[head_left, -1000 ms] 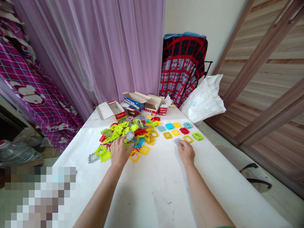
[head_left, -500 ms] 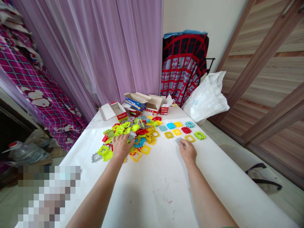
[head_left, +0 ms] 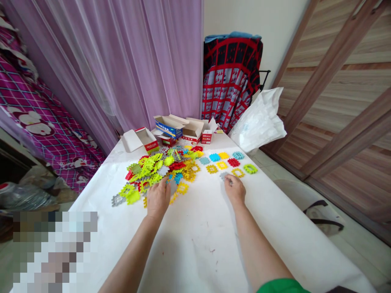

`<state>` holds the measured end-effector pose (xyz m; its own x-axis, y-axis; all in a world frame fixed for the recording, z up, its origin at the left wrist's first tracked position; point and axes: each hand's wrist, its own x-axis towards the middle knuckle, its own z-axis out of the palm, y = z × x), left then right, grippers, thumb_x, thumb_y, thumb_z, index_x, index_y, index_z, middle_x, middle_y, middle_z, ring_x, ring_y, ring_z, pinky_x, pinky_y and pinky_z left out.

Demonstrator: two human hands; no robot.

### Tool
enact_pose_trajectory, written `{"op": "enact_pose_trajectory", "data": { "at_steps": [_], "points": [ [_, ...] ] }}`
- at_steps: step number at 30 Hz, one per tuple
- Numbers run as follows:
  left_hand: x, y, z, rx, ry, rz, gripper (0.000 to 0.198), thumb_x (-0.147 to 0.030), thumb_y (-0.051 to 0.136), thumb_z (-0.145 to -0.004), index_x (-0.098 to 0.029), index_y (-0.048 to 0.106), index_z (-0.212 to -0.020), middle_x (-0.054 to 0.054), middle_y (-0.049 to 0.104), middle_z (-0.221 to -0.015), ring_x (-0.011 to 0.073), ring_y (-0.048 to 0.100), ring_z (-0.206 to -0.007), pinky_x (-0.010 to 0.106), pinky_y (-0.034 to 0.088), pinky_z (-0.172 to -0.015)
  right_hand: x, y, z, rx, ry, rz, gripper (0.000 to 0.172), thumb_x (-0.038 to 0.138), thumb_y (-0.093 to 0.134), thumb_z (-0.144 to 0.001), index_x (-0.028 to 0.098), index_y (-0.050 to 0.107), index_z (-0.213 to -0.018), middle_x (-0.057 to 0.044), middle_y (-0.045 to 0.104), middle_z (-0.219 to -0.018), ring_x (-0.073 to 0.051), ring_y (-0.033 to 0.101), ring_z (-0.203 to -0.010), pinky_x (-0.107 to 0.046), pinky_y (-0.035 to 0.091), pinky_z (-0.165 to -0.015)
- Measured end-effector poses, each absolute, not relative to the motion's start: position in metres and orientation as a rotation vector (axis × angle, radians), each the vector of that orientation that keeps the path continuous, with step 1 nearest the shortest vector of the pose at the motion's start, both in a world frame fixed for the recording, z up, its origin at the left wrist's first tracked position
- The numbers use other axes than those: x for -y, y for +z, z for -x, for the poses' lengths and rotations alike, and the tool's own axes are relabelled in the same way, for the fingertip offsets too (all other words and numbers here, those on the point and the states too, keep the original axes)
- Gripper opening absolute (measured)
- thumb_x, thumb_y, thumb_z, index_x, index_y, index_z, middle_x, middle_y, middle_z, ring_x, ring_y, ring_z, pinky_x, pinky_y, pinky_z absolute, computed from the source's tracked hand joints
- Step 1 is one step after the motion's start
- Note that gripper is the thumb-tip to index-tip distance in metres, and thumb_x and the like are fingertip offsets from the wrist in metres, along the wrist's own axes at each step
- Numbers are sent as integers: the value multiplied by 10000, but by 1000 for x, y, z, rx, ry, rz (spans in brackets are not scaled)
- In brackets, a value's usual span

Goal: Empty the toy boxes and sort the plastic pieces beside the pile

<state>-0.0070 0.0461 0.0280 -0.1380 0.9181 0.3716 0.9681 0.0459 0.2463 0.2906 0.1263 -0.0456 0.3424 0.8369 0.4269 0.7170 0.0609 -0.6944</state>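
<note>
A heap of coloured plastic interlocking tiles (head_left: 159, 171) lies on the white table (head_left: 195, 240). My left hand (head_left: 158, 198) rests palm down on the heap's near edge, fingers curled over a piece I cannot make out. My right hand (head_left: 234, 189) is closed, its fingertips pinching a grey tile (head_left: 224, 176) against the table. Beyond the right hand, single tiles lie in rows: blue (head_left: 214, 157), yellow (head_left: 221, 165), red (head_left: 233, 162), green (head_left: 250, 168).
Open cardboard boxes (head_left: 171, 127) stand at the table's far end, with a white plastic bag (head_left: 259, 122) at the far right corner. Purple curtains (head_left: 128, 65) hang behind. A chair draped in red-black cloth (head_left: 232, 77) stands beyond the table. A slipper (head_left: 324, 213) lies on the floor at right.
My left hand has drawn back from the middle of the heap to its near edge. My right hand has stayed on the grey tile. The camera has shifted slightly.
</note>
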Motion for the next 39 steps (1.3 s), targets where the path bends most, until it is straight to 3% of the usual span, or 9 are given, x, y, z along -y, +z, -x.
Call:
{"op": "enact_pose_trajectory", "data": {
  "at_steps": [5,13,18,23,32,39],
  "points": [
    [-35,16,36,2086,-808,1769,392,-331,448,-929,-196,585,-1270,128,572,-1368,310,457,-1302,484,356,-1037,-125,-42,-292,1431,122,1659,250,269,467,-765,210,692,-858,-65,708,-942,-224,608,-875,-338,473,-808],
    [-15,-15,75,2210,-929,1573,355,-334,452,-913,-248,623,-1212,99,588,-1345,302,430,-1327,511,294,-1084,-88,-17,-199,1868,29,1349,183,240,556,-827,199,660,-973,-65,687,-974,-209,586,-945,-318,441,-864],
    [-15,-17,72,2196,-896,1655,359,-332,437,-917,-214,627,-1197,113,592,-1340,304,450,-1315,497,309,-1080,-61,-3,-117,2045,99,1319,474,462,729,-726,193,588,-1090,-96,627,-1114,-254,531,-1033,-362,421,-876],
    [-17,-17,73,2219,-905,1673,358,-313,451,-903,-200,626,-1194,126,587,-1343,319,457,-1305,513,325,-1065,-60,-6,-99,2083,108,1428,456,459,739,-725,197,581,-1062,-91,624,-1044,-260,528,-990,-378,413,-837],
    [-20,-25,81,2212,-1037,1675,358,-322,461,-887,-217,623,-1189,109,608,-1310,303,474,-1289,489,349,-1065,-74,-14,-140,1929,54,1293,350,333,641,-813,183,584,-1123,-93,660,-1075,-232,559,-1010,-344,415,-866],
    [-22,-28,87,2231,-1094,1714,345,-341,466,-883,-251,621,-1177,89,604,-1304,282,493,-1272,477,359,-1078,-108,-25,-277,1575,-209,1706,394,400,598,-803,156,595,-1114,-126,679,-1051,-268,575,-966,-373,415,-841]
  ]
}}
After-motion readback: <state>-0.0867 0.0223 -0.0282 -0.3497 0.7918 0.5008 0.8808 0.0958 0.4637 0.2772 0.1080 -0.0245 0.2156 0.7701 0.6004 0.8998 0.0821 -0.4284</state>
